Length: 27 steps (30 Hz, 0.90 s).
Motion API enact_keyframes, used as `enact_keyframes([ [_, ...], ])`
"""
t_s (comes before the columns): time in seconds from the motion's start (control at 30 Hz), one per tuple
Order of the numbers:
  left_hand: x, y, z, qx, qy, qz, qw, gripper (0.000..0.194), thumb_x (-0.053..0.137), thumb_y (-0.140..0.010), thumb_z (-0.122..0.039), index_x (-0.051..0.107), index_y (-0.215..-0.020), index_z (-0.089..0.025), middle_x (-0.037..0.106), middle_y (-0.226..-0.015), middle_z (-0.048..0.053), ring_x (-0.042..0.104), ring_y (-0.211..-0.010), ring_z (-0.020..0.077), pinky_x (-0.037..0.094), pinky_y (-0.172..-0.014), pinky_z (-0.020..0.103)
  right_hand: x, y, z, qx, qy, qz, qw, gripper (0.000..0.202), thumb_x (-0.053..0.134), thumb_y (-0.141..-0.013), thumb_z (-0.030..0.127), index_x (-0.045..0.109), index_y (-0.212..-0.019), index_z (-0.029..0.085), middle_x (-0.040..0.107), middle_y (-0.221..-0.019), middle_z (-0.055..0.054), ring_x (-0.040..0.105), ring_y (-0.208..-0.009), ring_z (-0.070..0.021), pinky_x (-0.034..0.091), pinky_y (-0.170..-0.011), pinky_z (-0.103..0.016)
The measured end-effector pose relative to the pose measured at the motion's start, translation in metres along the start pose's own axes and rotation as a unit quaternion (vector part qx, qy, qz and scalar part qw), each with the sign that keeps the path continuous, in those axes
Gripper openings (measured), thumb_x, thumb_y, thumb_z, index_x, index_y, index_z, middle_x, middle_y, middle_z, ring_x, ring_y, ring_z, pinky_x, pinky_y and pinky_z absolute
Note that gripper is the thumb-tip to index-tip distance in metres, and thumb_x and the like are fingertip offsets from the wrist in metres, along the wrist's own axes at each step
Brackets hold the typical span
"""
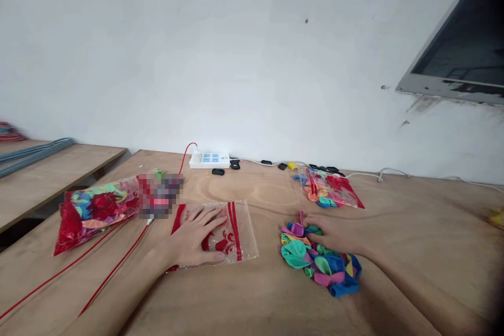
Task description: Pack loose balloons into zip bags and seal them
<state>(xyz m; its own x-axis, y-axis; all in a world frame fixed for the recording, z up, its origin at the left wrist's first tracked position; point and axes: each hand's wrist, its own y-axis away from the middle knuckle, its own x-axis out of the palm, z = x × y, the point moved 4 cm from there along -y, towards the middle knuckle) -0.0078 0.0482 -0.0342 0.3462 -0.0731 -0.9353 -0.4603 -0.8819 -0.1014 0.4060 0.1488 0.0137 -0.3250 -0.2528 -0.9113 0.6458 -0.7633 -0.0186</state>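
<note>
Uninflated balloons [295, 254]: loose multicolored pile | right hand [331, 232]: on pile, cannot tell whether fingers grasp any | left hand [197, 240]: fingers spread flat on red-printed clear plastic bag [247, 228]

The place looked like a plain workroom or small workshop, its exact kind unclear. On a clock face laid over the view, a pale wall [244, 63] with chips and dark pits spanned twelve o'clock, and a dark panel [464, 47] in a scuffed grey frame [433, 85] showed at two, stains beneath it. A broad wooden worktable [252, 299] ran across six; at nine stood a second wooden surface [51, 181] bearing bundled grey-blue cord or tubing [39, 152]. Near the centre, towards nine, a white power strip [209, 159] sat by the wall. Loose balloons [323, 265] lay heaped at five, one filled bag [334, 189] at four, another bag [104, 202] at eight.
</note>
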Motion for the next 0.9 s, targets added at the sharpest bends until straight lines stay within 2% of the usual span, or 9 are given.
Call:
enact_keyframes([
  [0.1, -0.005, -0.001, -0.007, 0.028, 0.001, -0.018, 0.999, 0.093, 0.069, -0.085, -0.082, 0.045, -0.162, -0.035, 0.037, -0.172, 0.010, 0.034, -0.156, 0.0411, 0.025, -0.127, 0.065, -0.006, 0.005, -0.004, 0.006, -0.015, -0.010, 1.000, 0.027, 0.061, -0.096, 0.051, 0.074, -0.102, 0.028, 0.073, -0.112, -0.008, 0.070, -0.102, -0.0301, 0.057, -0.094, -0.045],
  [0.23, -0.009, -0.002, -0.012, 0.035, -0.014, -0.039, 0.999, 0.092, 0.068, -0.086, -0.080, 0.045, -0.162, -0.034, 0.040, -0.170, 0.009, 0.036, -0.155, 0.0412, 0.029, -0.126, 0.063, -0.020, 0.000, -0.017, 0.041, -0.093, -0.120, 0.988, 0.048, 0.063, -0.092, 0.070, 0.074, -0.102, 0.024, 0.069, -0.125, -0.012, 0.067, -0.114, -0.0331, 0.055, -0.100, -0.048],
  [0.3, -0.008, -0.001, -0.010, 0.026, -0.023, -0.040, 0.999, 0.094, 0.067, -0.088, -0.080, 0.039, -0.165, -0.034, 0.036, -0.172, 0.009, 0.033, -0.156, 0.0418, 0.027, -0.126, 0.064, -0.024, -0.002, -0.019, 0.068, -0.151, -0.152, 0.974, 0.053, 0.065, -0.089, 0.074, 0.074, -0.101, 0.023, 0.072, -0.117, -0.012, 0.068, -0.107, -0.0317, 0.057, -0.092, -0.045],
  [0.4, -0.001, 0.000, -0.003, 0.007, -0.033, -0.021, 0.999, 0.098, 0.065, -0.089, -0.081, 0.031, -0.168, -0.036, 0.029, -0.175, 0.009, 0.029, -0.158, 0.0433, 0.026, -0.126, 0.067, -0.019, -0.005, -0.017, 0.092, -0.249, -0.163, 0.950, 0.054, 0.067, -0.089, 0.074, 0.075, -0.096, 0.021, 0.074, -0.094, -0.008, 0.068, -0.087, -0.0260, 0.057, -0.075, -0.037],
  [0.53, 0.005, 0.001, 0.004, 0.003, -0.040, -0.010, 0.999, 0.097, 0.064, -0.090, -0.081, 0.028, -0.169, -0.038, 0.028, -0.176, 0.007, 0.027, -0.160, 0.0420, 0.026, -0.127, 0.066, -0.007, -0.003, -0.019, 0.093, -0.357, -0.156, 0.916, 0.053, 0.074, -0.086, 0.070, 0.076, -0.101, 0.019, 0.073, -0.087, -0.006, 0.064, -0.075, -0.0211, 0.052, -0.064, -0.032],
  [0.63, 0.006, 0.001, 0.006, 0.010, -0.046, -0.012, 0.999, 0.096, 0.063, -0.091, -0.079, 0.027, -0.169, -0.039, 0.028, -0.176, 0.007, 0.028, -0.160, 0.0410, 0.023, -0.128, 0.066, -0.005, 0.004, -0.021, 0.083, -0.383, -0.141, 0.909, 0.054, 0.076, -0.084, 0.070, 0.078, -0.104, 0.019, 0.075, -0.089, -0.007, 0.066, -0.077, -0.0217, 0.055, -0.068, -0.034],
  [0.77, 0.006, 0.001, 0.006, 0.013, -0.056, -0.016, 0.998, 0.095, 0.064, -0.091, -0.078, 0.027, -0.169, -0.038, 0.028, -0.176, 0.007, 0.027, -0.160, 0.0414, 0.024, -0.128, 0.065, -0.012, 0.011, -0.019, 0.053, -0.397, -0.152, 0.904, 0.054, 0.080, -0.082, 0.067, 0.079, -0.110, 0.021, 0.078, -0.102, -0.010, 0.071, -0.089, -0.0255, 0.058, -0.076, -0.037],
  [0.9, 0.005, 0.001, 0.004, 0.009, -0.063, -0.010, 0.998, 0.095, 0.064, -0.091, -0.079, 0.027, -0.169, -0.039, 0.029, -0.176, 0.006, 0.028, -0.159, 0.0418, 0.026, -0.127, 0.066, -0.011, 0.013, -0.017, 0.069, -0.371, -0.146, 0.915, 0.051, 0.084, -0.078, 0.066, 0.081, -0.101, 0.020, 0.078, -0.095, -0.009, 0.071, -0.082, -0.0246, 0.059, -0.072, -0.037],
])
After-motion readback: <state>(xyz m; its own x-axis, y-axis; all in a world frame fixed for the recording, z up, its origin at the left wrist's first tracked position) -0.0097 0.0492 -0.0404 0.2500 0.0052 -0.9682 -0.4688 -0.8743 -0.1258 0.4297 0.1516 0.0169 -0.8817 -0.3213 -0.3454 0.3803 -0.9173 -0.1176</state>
